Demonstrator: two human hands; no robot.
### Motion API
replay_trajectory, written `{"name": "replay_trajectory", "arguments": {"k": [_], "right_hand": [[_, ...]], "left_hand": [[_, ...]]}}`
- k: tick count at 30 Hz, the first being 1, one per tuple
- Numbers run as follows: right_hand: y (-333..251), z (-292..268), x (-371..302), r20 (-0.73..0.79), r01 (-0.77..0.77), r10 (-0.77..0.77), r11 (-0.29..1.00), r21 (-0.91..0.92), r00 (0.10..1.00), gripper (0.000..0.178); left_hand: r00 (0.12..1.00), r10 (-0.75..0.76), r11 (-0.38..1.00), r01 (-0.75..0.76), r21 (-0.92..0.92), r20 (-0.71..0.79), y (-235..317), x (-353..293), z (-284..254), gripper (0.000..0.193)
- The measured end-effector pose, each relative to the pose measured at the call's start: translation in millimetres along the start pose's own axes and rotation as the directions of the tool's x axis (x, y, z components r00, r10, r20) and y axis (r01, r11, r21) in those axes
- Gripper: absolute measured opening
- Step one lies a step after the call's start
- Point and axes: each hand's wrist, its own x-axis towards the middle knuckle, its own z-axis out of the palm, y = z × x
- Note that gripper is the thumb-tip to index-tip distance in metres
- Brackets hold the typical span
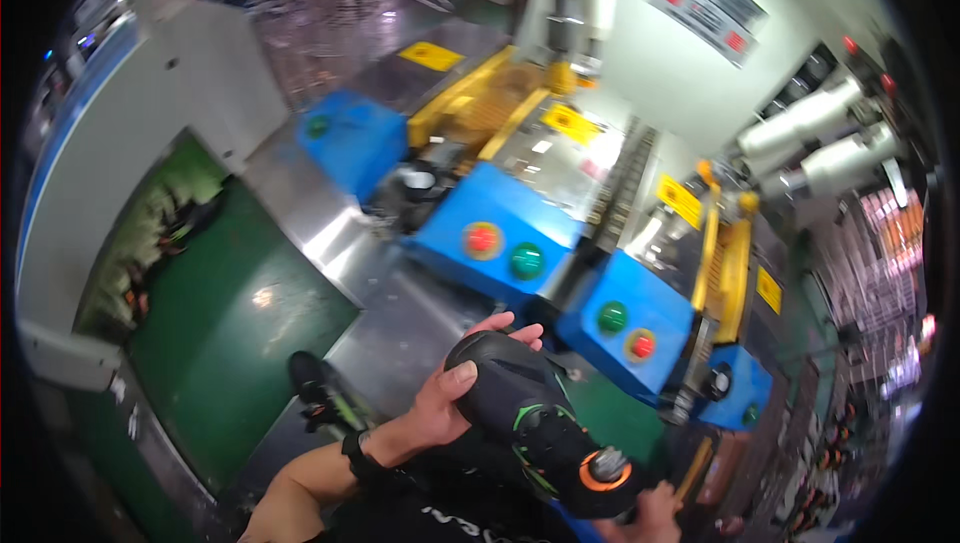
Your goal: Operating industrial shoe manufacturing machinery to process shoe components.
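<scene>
Held close in front of my body is a black shoe [500, 383] with green trim and an orange ring round its collar. A grey, metal-looking piece sticks up inside the collar. Wrapped round the toe end is my left hand [450, 393], with the thumb on top and the fingers on the far side. At the heel end, my right hand [645, 518] grips the shoe; it is slightly blurred and partly cut off by the lower edge. Another dark shoe [322, 393] with green trim shows to the left of my left forearm.
Ahead stands a machine with blue control boxes [490, 233] carrying red and green buttons, and yellow-edged bays [480, 108] behind them. A steel ledge [400, 343] runs along its front. On the left is a white curved panel [90, 193]; white cylinders [830, 133] jut out at right.
</scene>
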Motion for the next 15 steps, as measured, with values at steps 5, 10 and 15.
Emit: {"name": "replay_trajectory", "arguments": {"k": [5, 10, 15], "right_hand": [[-43.7, 63.2, 35.7, -0.222, 0.366, -0.315, 0.897, 0.250, 0.923, 0.053], [-107.1, 103.6, 89.0, -0.072, 0.471, -0.467, 0.857, 0.211, 0.881, 0.063], [-252.9, 154.2, 147.7, 0.060, 0.538, -0.538, 0.843, 0.016, 0.841, 0.064]], "left_hand": [[0.980, 0.200, 0.963, -0.194, 0.185, -0.015, 65.4, -76.0, -25.7, 0.080], [0.945, 0.309, 0.943, -0.319, -0.092, -0.107, 94.9, -129.6, -42.9, 0.084], [0.895, 0.393, 0.914, -0.406, -0.020, -0.210, 108.4, -162.6, -41.5, 0.080]]}}
